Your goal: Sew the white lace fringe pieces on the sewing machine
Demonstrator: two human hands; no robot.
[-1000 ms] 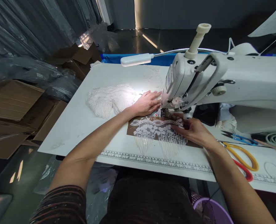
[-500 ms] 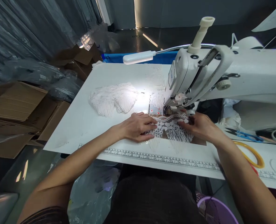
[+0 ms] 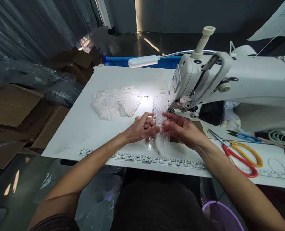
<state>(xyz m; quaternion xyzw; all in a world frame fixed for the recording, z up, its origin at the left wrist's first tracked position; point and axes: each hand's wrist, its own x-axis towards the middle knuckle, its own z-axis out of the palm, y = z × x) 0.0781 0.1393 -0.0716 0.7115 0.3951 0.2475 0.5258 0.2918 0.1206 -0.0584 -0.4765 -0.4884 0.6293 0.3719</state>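
Between my two hands, just in front of the sewing machine [image 3: 205, 77], hangs a gathered piece of white lace [image 3: 162, 141], its fringe trailing toward the table edge. My left hand [image 3: 143, 127] pinches the lace from the left, thumb and fingers bent. From the other side my right hand [image 3: 181, 128] grips it, thumb and fingertips pressed on its upper part. The needle area is partly hidden behind my right hand. A second white lace piece [image 3: 116, 102] lies spread on the table, left of the machine.
Right of my right forearm lie scissors [image 3: 245, 157] with red and yellow handles and blue thread snips [image 3: 247, 137]. A measuring tape strip [image 3: 142, 158] runs along the table's front edge. A lamp [image 3: 144, 61] reaches over the table. Cardboard boxes [image 3: 14, 106] stand at the left.
The lace has come away from the machine's needle area and is bunched between my hands. My right hand has moved left, close to my left hand, uncovering the scissors.
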